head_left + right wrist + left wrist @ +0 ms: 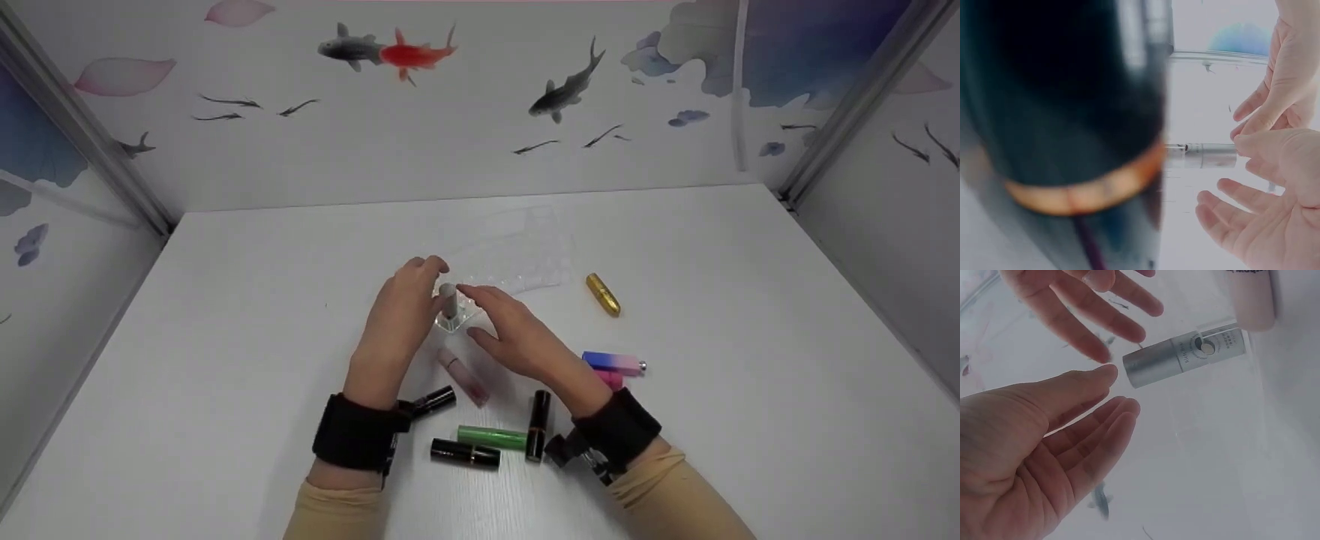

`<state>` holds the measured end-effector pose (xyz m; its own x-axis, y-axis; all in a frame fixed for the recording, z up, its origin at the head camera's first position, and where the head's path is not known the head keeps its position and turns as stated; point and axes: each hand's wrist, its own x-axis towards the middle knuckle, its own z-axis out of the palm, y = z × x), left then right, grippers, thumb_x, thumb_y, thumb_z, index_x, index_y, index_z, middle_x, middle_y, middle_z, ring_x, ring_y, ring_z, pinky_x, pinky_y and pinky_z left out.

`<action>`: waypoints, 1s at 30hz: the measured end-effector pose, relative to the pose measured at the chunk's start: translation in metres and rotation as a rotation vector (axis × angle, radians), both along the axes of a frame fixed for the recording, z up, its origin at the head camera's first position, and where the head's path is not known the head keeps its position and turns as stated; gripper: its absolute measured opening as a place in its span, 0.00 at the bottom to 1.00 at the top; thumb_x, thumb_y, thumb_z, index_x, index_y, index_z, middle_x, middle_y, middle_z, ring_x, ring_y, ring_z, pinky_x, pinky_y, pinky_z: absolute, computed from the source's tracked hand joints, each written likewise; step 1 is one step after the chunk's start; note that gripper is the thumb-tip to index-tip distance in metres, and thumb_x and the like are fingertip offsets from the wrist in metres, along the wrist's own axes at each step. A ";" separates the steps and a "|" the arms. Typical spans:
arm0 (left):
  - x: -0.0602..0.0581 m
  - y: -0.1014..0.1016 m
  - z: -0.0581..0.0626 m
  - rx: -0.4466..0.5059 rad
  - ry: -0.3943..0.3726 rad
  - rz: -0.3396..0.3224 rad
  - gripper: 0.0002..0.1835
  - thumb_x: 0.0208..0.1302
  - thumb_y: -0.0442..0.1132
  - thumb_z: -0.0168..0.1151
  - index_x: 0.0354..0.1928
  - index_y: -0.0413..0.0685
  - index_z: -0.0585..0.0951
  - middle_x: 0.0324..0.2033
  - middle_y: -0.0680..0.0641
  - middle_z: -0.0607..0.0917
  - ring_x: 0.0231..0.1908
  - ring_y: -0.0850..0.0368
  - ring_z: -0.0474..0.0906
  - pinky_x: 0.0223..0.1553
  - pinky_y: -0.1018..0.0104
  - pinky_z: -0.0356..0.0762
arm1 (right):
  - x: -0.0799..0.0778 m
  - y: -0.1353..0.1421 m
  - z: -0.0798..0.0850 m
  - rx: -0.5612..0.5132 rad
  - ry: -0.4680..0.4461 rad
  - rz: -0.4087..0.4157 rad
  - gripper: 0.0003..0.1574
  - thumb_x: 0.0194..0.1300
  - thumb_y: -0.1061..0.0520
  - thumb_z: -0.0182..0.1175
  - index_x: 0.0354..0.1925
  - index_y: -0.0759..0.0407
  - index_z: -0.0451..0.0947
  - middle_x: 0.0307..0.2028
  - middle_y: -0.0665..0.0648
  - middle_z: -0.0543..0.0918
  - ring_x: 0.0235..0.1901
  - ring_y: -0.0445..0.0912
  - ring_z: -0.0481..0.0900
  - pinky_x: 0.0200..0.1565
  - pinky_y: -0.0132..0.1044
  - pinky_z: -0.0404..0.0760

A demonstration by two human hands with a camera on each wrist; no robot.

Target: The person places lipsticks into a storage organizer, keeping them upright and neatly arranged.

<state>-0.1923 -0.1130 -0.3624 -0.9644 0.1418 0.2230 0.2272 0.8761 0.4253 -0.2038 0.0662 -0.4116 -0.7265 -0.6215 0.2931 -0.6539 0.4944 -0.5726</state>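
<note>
A silver lipstick tube [448,301] stands upright in a small compartment of a clear holder [452,325]. In the head view my left hand [399,311] is just left of the tube, my right hand [517,330] just right of it. The left wrist view shows the silver tube [1179,357] past the loosely bent fingers of my left hand [1055,444], with nothing in its grasp. My right hand [1269,208] has spread, relaxed fingers around the tube's top [1219,154] and holds nothing. A pale pink lip gloss tube [463,377] lies in front of the holder.
Clear plastic [517,259] extends behind the hands. Nearer lie black lipsticks [465,454] and a green tube [491,437]. A blue-pink tube [613,363] and a bright pink one [609,379] lie by my right wrist; a gold lipstick [603,295] is farther right. Printed walls enclose the table.
</note>
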 end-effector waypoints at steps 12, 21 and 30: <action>0.011 -0.007 0.014 -0.063 -0.312 -0.144 0.02 0.63 0.31 0.66 0.35 0.42 0.82 0.33 0.45 0.85 0.35 0.55 0.78 0.39 0.60 0.77 | 0.007 -0.002 0.015 0.318 -0.193 0.099 0.18 0.70 0.57 0.61 0.53 0.66 0.78 0.41 0.60 0.87 0.41 0.50 0.84 0.44 0.43 0.83; 0.007 -0.003 0.006 -0.146 -0.454 -0.176 0.12 0.61 0.29 0.67 0.47 0.41 0.86 0.46 0.42 0.88 0.48 0.47 0.83 0.52 0.54 0.80 | 0.011 0.000 0.014 0.438 -0.254 0.123 0.17 0.66 0.55 0.64 0.51 0.62 0.80 0.37 0.59 0.87 0.35 0.46 0.83 0.40 0.39 0.82; 0.006 0.001 -0.007 -0.157 -0.482 -0.192 0.16 0.55 0.25 0.69 0.46 0.43 0.87 0.48 0.42 0.87 0.47 0.48 0.82 0.49 0.56 0.81 | 0.011 0.001 0.010 0.472 -0.281 0.123 0.19 0.63 0.54 0.68 0.49 0.60 0.80 0.35 0.57 0.87 0.34 0.43 0.81 0.38 0.36 0.80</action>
<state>-0.1859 -0.1122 -0.3691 -0.9059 0.3213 -0.2758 0.2008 0.8994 0.3883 -0.1926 0.0674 -0.4020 -0.6503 -0.7236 -0.2315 -0.5775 0.6688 -0.4682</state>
